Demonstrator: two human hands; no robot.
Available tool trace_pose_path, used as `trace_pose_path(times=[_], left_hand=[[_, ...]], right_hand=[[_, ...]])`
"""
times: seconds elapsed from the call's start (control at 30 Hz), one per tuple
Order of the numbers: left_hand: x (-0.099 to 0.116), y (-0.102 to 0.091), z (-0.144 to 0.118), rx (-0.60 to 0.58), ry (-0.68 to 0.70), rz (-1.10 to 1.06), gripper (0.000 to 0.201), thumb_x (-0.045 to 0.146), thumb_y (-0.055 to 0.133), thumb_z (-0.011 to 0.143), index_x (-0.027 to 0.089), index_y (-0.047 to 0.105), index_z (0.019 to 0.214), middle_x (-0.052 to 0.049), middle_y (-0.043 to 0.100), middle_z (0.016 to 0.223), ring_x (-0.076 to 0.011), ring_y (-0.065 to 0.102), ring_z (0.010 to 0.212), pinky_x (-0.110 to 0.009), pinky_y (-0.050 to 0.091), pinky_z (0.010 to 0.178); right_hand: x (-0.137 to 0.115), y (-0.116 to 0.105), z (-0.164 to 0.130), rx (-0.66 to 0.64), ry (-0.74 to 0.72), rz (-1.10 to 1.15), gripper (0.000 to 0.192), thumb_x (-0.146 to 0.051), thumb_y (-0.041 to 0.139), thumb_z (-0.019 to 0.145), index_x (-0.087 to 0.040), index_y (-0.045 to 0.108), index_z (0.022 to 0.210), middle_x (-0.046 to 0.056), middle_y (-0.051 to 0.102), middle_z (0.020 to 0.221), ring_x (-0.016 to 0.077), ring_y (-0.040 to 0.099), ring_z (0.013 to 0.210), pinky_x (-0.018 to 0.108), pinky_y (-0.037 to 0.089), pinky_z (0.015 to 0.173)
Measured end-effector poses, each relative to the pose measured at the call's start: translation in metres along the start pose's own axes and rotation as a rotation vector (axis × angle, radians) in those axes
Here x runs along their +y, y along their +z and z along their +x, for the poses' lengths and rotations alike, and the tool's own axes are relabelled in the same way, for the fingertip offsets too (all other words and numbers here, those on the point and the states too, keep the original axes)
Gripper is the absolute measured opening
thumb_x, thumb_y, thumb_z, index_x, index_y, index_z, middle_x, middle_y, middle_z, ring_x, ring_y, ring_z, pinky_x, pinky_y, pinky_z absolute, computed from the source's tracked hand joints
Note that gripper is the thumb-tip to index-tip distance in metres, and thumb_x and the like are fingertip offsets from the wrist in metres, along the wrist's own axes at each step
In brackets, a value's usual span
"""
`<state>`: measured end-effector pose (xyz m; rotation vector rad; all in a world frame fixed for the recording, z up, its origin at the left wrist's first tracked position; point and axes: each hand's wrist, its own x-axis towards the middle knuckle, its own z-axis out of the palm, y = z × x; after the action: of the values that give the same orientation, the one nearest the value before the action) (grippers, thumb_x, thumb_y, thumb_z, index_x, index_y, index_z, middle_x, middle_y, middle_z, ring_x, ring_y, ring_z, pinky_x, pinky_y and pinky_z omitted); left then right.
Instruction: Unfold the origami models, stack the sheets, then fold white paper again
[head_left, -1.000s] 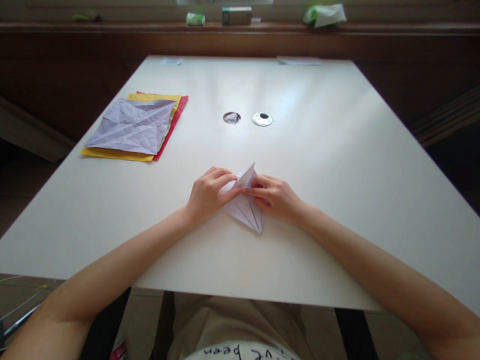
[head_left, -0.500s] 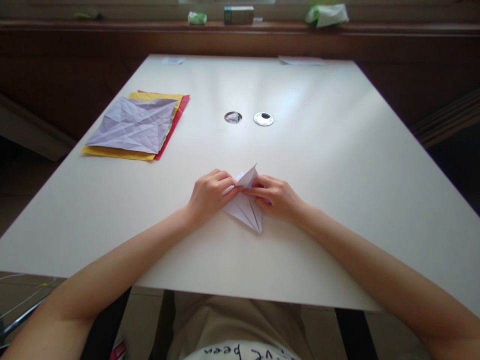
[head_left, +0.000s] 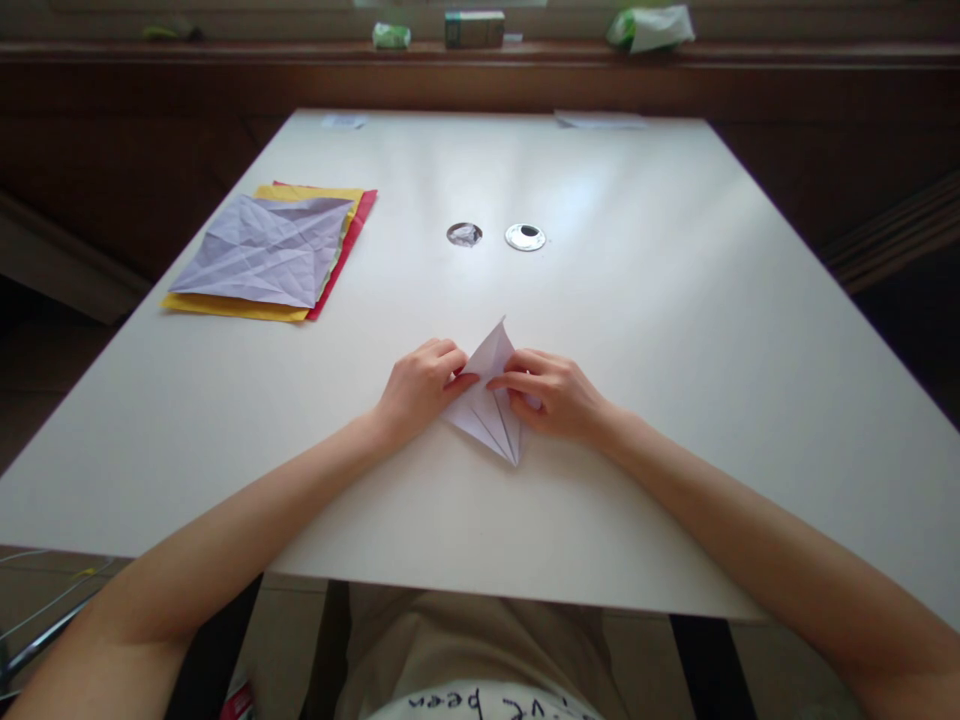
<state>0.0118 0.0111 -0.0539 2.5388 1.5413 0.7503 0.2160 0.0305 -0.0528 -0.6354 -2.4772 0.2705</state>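
A folded sheet of white origami paper (head_left: 486, 418) lies near the middle of the table, one point toward me and another pointing away. Its lower part shows crease lines running down to the near tip. My left hand (head_left: 425, 388) grips the paper's left edge, thumb on top and fingers curled. On the right side, my right hand (head_left: 551, 390) pinches the paper with its index finger laid across the upper face. Both hands partly cover the side corners.
Creased lilac-white paper (head_left: 262, 250) tops a pile with yellow paper (head_left: 240, 307) and red paper (head_left: 345, 262) at the left. Two round holes (head_left: 465, 235) pierce the white table (head_left: 675, 330). A small box (head_left: 475, 30) and packets stand on the ledge behind.
The paper's far flap, which was raised and tilted, now lies flatter and shows as a long point. My left thumb has drawn back slightly to the left.
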Motion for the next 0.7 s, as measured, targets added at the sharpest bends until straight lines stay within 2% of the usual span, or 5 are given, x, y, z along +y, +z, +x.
trace_pose_path(times=[0.1,0.2,0.33,0.53,0.7], left_hand=[[0.0006,-0.0001,0.0005,-0.010,-0.020,-0.029,0.024,0.032,0.053,0.082,0.017,0.052,0.063,0.001,0.051,0.066,-0.0106,0.046,0.060,-0.021,0.036,0.054],[0.0005,-0.0004,0.0008,-0.018,-0.024,-0.055,0.022,0.030,0.053,0.082,0.016,0.052,0.064,0.001,0.051,0.066,-0.0101,0.046,0.059,-0.020,0.036,0.053],[-0.0011,0.0001,0.0006,-0.019,-0.011,-0.035,0.022,0.031,0.054,0.081,0.016,0.052,0.064,0.000,0.052,0.067,-0.0111,0.047,0.062,-0.021,0.036,0.055],[-0.0009,0.0004,-0.0004,-0.027,0.060,-0.045,0.023,0.032,0.053,0.082,0.017,0.052,0.065,0.000,0.055,0.069,-0.0122,0.049,0.066,-0.022,0.036,0.056],[0.0008,-0.0003,-0.0006,-0.051,0.096,-0.084,0.023,0.032,0.053,0.082,0.018,0.050,0.064,0.000,0.054,0.067,-0.0117,0.048,0.064,-0.022,0.035,0.055]], right_hand=[[-0.0013,-0.0015,-0.0008,0.173,0.079,0.028,0.021,-0.008,0.045,0.071,-0.021,0.056,0.083,0.003,0.054,0.076,0.0136,0.051,0.067,0.026,0.043,0.058],[-0.0005,-0.0014,0.0010,0.302,0.186,0.086,0.033,-0.012,0.049,0.072,-0.021,0.046,0.104,0.006,0.053,0.092,0.0156,0.054,0.076,0.029,0.046,0.062],[0.0035,0.0019,0.0037,0.212,0.203,0.104,0.056,-0.022,0.056,0.073,-0.020,0.032,0.124,0.010,0.054,0.105,0.0195,0.055,0.089,0.034,0.047,0.073],[0.0049,0.0050,0.0020,0.083,0.193,0.137,0.040,-0.019,0.050,0.079,-0.020,0.043,0.118,0.004,0.061,0.085,0.0136,0.057,0.072,0.025,0.046,0.065],[0.0024,0.0004,0.0051,0.076,0.327,0.178,0.037,-0.021,0.056,0.075,-0.022,0.051,0.112,-0.002,0.059,0.069,0.0101,0.053,0.060,0.022,0.043,0.061]])
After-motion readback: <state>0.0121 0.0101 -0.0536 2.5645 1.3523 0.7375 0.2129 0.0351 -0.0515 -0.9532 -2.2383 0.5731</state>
